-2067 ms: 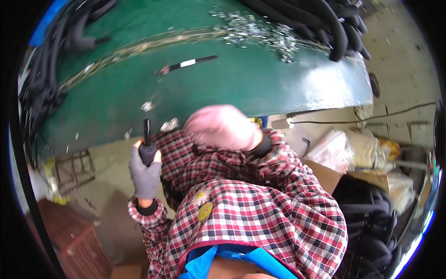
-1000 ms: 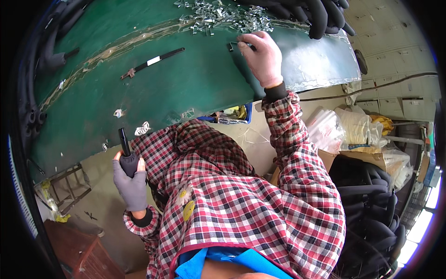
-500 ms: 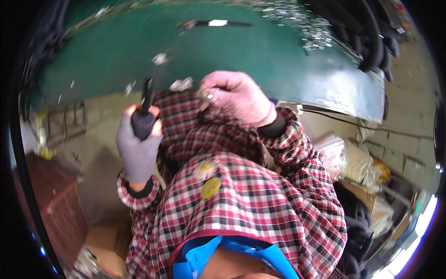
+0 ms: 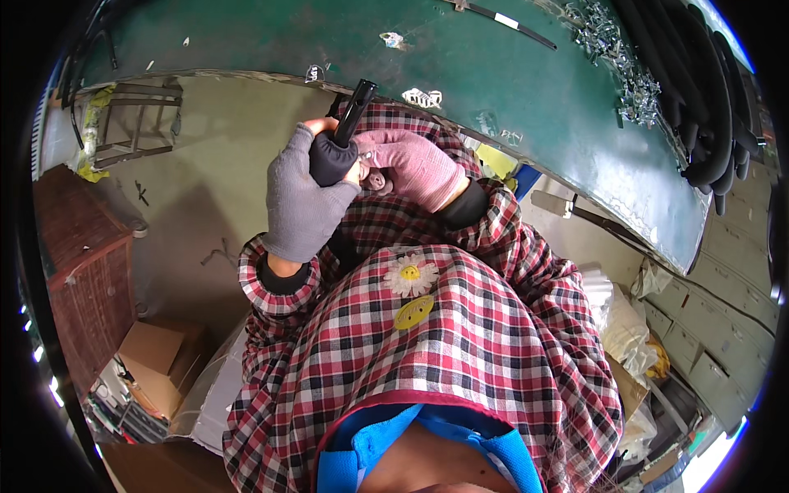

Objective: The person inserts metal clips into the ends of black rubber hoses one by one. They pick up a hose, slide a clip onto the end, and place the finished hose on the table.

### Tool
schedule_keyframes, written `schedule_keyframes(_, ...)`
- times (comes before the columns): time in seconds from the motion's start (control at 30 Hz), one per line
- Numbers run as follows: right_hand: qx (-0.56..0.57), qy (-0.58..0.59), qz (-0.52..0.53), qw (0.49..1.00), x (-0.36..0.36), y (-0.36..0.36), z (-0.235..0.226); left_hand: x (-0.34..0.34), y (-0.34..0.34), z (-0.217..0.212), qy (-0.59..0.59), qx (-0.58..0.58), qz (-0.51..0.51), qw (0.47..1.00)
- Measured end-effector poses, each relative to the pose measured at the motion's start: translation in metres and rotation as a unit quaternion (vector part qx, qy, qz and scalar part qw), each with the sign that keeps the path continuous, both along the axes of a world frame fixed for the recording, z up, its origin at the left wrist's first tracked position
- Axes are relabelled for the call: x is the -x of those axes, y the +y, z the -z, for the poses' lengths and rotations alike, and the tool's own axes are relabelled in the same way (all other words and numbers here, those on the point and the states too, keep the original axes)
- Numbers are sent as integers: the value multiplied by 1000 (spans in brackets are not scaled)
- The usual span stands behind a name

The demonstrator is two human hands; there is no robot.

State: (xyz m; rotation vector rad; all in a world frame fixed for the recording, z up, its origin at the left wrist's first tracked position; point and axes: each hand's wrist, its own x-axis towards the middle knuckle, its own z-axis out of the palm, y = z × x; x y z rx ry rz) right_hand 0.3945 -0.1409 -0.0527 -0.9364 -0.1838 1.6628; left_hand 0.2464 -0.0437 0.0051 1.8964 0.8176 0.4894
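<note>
My left hand [image 4: 304,205], in a grey glove with bare fingertips, is wrapped round a black tube with a bulging black foam or fabric sleeve [image 4: 331,160]. The tube's bare, glossy end [image 4: 358,107] points up and away, with a hole visible near its tip. Against the right side of the sleeve is my right hand [image 4: 415,168], in a pink glove, its fingers pinched on a small shiny metal piece [image 4: 367,156]. Most of that piece is hidden by the fingers. Both hands are over my lap, just before the table edge.
The green table [image 4: 542,90] spans the far side. Small metal pieces [image 4: 633,82] lie scattered at its right, beside thick black foam tubes [image 4: 699,90]. A dark strip with a white band [image 4: 509,20] lies farther back. At left stand a red-brown cabinet [image 4: 90,279] and a cardboard box [image 4: 152,361].
My hands have come together: the left has moved right with the black tube, and the right now touches the sleeve. The view has also turned, shifting the table.
</note>
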Motion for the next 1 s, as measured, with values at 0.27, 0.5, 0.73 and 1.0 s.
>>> schedule_keyframes(0.27,-50,45,88,994,30,-4,1,1,1,1,-2,42,-47,998)
schedule_keyframes(0.5,-118,111,145,976,53,-5,8,10,-5,12,-27,-16,-68,997)
schedule_keyframes(0.73,-72,-83,271,956,55,1,-23,7,-17,12,-114,41,-71,990)
schedule_keyframes(1.0,-127,-133,310,933,-6,3,-65,4,-23,13,-149,38,-14,988)
